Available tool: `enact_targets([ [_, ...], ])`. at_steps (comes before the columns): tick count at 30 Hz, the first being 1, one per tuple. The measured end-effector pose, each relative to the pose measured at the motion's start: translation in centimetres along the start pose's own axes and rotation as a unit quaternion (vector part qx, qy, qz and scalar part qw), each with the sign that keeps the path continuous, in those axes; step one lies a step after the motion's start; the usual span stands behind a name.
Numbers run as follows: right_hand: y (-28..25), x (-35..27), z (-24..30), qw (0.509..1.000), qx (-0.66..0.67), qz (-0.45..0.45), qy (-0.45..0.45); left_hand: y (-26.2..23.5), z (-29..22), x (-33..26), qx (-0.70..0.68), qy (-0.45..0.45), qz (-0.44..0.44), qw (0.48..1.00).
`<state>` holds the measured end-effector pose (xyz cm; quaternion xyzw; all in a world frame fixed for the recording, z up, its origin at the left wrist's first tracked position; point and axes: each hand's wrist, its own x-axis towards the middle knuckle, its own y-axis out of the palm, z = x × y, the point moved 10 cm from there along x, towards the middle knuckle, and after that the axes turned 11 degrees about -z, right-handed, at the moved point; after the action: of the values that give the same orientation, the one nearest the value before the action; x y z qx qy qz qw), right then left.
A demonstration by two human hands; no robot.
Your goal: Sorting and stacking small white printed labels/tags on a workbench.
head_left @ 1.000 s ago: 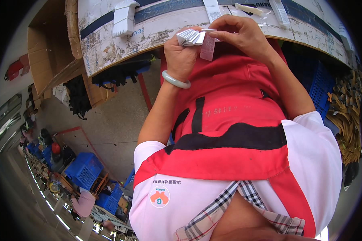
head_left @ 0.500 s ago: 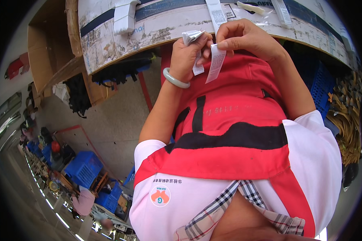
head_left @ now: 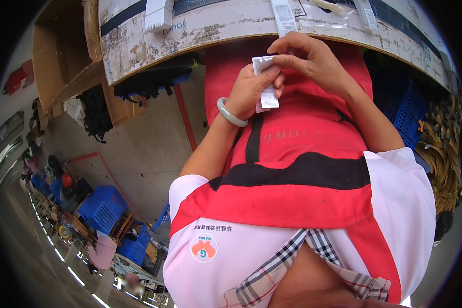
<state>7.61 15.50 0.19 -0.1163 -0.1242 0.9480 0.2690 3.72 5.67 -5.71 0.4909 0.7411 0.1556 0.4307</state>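
Observation:
In front of my red apron, my left hand (head_left: 249, 87) is closed round a small bunch of white printed fabric labels (head_left: 270, 96), whose lower ends hang out below the fingers. My right hand (head_left: 313, 60) bends in from the other side, its thumb and forefinger pinched at the top end of the same labels. How many it grips is hidden by the fingers. Just beyond, a long white printed label strip (head_left: 284, 18) lies on the worktable (head_left: 210, 31) and reaches over its near edge.
On the table sit a stack of white labels (head_left: 159, 16) at the left, another label strip (head_left: 366, 15) and a pale thin piece (head_left: 327, 6) at the right. An open cardboard box (head_left: 61, 56) stands left. Blue crates (head_left: 409, 115) and brown strips (head_left: 440, 154) are at the right.
My right hand has brought a separate label leftward onto the bunch in my left hand. The left hand has moved slightly down and right, and its labels now lie together.

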Motion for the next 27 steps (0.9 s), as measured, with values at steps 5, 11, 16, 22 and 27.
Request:
enact_targets([
  [5, 1.8, -2.5, 2.8, 0.989, -0.111, 0.051, -0.085, 0.1, 0.9, -0.5, -0.015, 0.007, -0.035, 0.999],
  [11, 2.9, -3.4, 2.1, 0.968, -0.203, 0.060, -0.132, -0.6, 1.7, -0.8, 0.025, -0.012, -0.086, 0.996],
  [16, 1.5, -2.7, 3.1, 0.988, -0.079, 0.011, -0.130, -0.4, 2.0, -0.8, 0.019, -0.015, -0.048, 0.999],
  [22, 0.1, -2.1, 3.7, 0.988, -0.047, -0.020, -0.145, -0.2, 2.0, -1.0, -0.020, -0.034, -0.080, 0.996],
  [27, 0.4, -2.3, 4.1, 0.981, -0.094, 0.013, -0.172, -0.1, 2.3, -0.9, -0.007, -0.038, -0.067, 0.997],
])
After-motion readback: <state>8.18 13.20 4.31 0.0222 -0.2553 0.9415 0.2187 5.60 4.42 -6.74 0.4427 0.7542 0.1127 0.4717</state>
